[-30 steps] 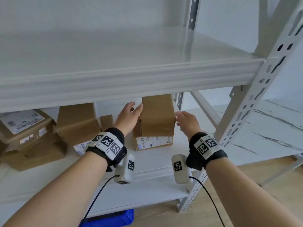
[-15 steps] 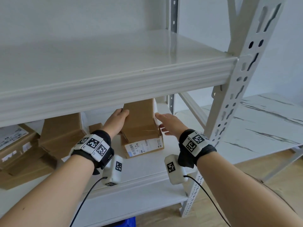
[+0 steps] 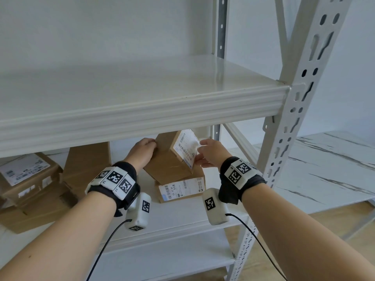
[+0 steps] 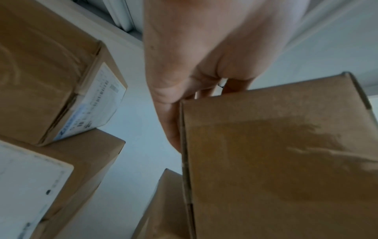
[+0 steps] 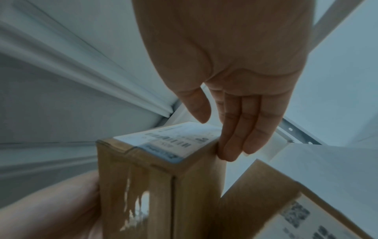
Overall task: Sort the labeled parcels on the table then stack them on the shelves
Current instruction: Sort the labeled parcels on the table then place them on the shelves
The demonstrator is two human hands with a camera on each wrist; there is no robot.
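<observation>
Both forearms reach in under the upper shelf [image 3: 142,110], each with a black wrist band and a white tagged camera hanging below it. The lower shelf [image 3: 182,216] carries all the boxes. Near its front edge, toward the right post [image 3: 284,138], sits a flat box [image 3: 182,189] with its label facing out, and the tilted box [image 3: 168,159] rests on top of it, leaning so its white label [image 3: 187,146] faces up and to the right. The left hand [image 3: 142,152] is on the left side of the tilted box; in the left wrist view the thumb lies along the box's edge and the fingers [image 4: 235,85] go behind the far corner, so it's holding that side, though the fingertips are hidden. The right hand [image 3: 209,153] is on the labelled end: in the right wrist view its fingers [image 5: 241,129] are straight and together, tips touching the box's upper right edge just beside the label, thumb apart and hovering over the label, not curled round anything. Off toward the left end of the lower shelf there's an upright box [image 3: 87,167] and, past it, a low pile of boxes [image 3: 30,189] with a label on top. Right of the rack is a marbled tabletop [image 3: 334,169], well apart from the boxes.
</observation>
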